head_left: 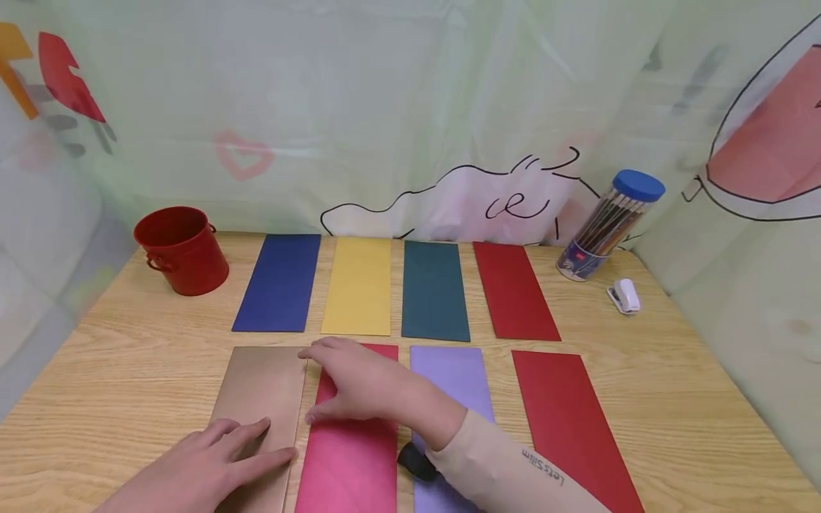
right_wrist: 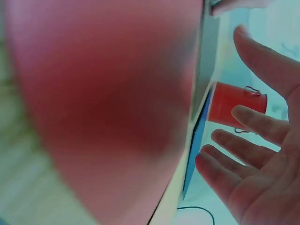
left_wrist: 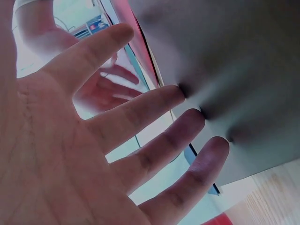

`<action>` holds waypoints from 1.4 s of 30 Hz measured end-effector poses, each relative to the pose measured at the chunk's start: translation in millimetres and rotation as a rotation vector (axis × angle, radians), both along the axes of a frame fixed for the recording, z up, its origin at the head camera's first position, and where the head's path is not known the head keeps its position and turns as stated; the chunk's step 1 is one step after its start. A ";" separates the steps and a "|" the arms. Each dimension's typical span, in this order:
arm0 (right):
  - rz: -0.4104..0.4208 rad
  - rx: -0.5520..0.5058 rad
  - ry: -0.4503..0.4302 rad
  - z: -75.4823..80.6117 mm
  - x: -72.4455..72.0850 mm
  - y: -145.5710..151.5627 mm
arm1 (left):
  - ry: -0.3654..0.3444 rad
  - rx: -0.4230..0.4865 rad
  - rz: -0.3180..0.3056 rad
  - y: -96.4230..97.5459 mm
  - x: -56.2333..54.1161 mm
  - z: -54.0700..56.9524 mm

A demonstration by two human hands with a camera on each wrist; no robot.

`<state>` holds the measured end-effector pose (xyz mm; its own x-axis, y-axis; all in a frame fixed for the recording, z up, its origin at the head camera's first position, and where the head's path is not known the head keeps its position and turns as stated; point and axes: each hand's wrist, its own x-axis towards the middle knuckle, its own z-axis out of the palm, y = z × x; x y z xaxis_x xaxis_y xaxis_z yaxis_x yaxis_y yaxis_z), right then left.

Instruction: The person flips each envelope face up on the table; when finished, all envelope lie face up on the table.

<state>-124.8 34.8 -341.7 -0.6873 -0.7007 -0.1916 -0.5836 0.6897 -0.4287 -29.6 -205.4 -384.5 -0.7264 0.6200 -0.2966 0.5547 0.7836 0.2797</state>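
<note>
My left hand point(head_left: 208, 459) rests on a brown rectangular sheet point(head_left: 263, 381) at the near left of the wooden table. In the left wrist view, the fingertips point(left_wrist: 194, 117) of its spread fingers touch the sheet. My right hand point(head_left: 362, 381) reaches leftward across a pink sheet point(head_left: 353, 467), its fingers near the brown sheet's right edge. Spread fingers and an empty palm show in the right wrist view. Under my right forearm lies a purple sheet point(head_left: 449, 377), partly hidden. A red sheet point(head_left: 571, 420) lies farther right, its near part overlapped by the sleeve.
Behind, a row holds blue point(head_left: 279, 281), yellow point(head_left: 358, 285), dark green point(head_left: 436, 292) and red sheets point(head_left: 516, 292). A red bucket point(head_left: 199, 260) stands at the back left. At the back right are a blue-lidded pencil tub point(head_left: 603, 224) and a white stapler point(head_left: 625, 296).
</note>
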 end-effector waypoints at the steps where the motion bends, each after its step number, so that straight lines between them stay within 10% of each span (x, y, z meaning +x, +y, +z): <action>1: -0.003 -0.010 -0.003 2.3 -1.2 -2.2 | -0.001 -0.004 -0.002 -0.1 -0.2 0.1; 16: -0.037 -0.043 -0.079 -12.7 -23.0 -28.6 | 0.003 -0.024 0.015 -0.4 4.9 -4.5; 23: 0.026 -0.013 -0.035 -16.5 -24.0 -27.8 | 0.133 0.084 -0.037 -21.4 12.3 -6.5; 30: 0.055 0.020 -0.001 -11.8 -32.8 -24.2 | 0.068 0.107 0.132 -44.0 11.8 -1.8; 42: 0.031 0.031 -0.034 -13.1 -30.0 -27.8 | 0.134 0.124 0.035 -74.9 16.3 -5.9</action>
<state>-154.8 7.1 -354.8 -0.6585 -0.7147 -0.2357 -0.5903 0.6848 -0.4274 -13.3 -280.2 -390.4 -0.7760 0.6195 -0.1183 0.5666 0.7672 0.3007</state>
